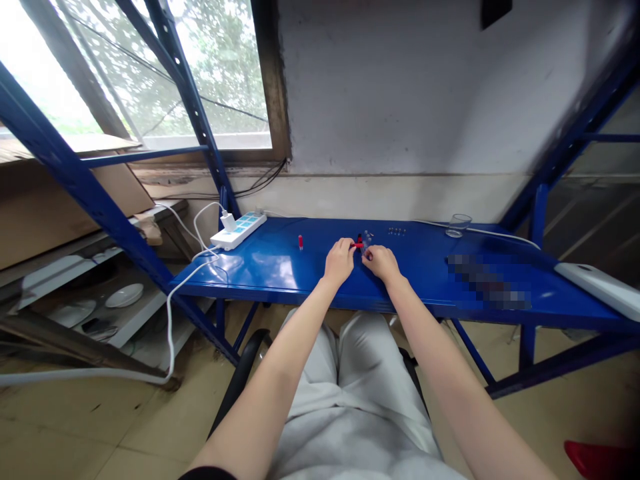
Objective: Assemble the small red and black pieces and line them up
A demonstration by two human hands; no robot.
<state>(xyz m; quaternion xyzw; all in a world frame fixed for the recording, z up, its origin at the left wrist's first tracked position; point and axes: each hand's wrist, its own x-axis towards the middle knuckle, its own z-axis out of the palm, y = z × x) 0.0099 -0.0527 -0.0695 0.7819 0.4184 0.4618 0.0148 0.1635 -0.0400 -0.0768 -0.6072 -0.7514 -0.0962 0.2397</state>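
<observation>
Both my hands rest on a blue metal shelf [280, 270] in front of me. My left hand [339, 261] is closed in a pinch on a small red part [357, 245]. My right hand [382, 261] is closed right beside it, fingertips at the same small red and clear pieces [367, 239]; what it grips is too small to make out. Another small red piece [301, 242] stands alone to the left. A row of tiny dark parts [397, 231] lies further back.
A white power strip [238, 230] with a plugged charger and cables sits at the shelf's left. A clear glass [458, 225] stands at the back right. A white object [597, 285] lies at the right edge. Blue rack posts flank the shelf; plates sit low left.
</observation>
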